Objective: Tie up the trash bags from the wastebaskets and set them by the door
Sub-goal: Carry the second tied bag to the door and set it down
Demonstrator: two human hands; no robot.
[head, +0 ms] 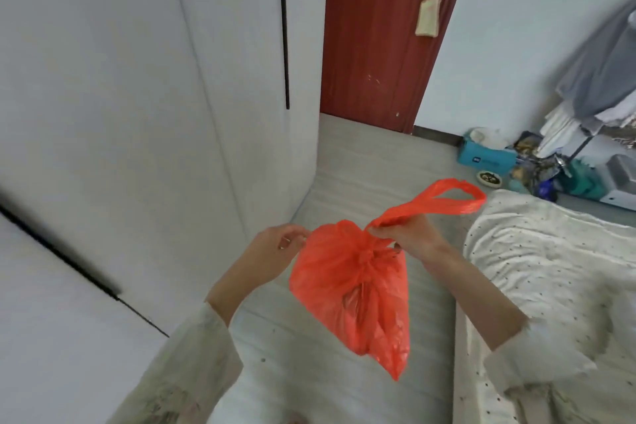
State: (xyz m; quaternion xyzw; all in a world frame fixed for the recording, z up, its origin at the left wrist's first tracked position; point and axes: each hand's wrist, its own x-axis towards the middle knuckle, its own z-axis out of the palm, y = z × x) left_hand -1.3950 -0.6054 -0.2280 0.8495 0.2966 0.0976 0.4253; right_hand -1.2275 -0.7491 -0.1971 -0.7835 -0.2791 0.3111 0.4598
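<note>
An orange-red trash bag hangs in the air between my hands, above the floor. A knot sits at its neck. My right hand pinches one handle, whose loop stretches up and to the right. My left hand grips the bag's other handle at the left of the knot. The dark red door stands shut ahead, beyond a strip of grey floor. No wastebasket is in view.
White wardrobe doors fill the left side. A bed with a dotted cover lies at the right. Clutter, a blue box and hanging clothes crowd the far right corner by the wall.
</note>
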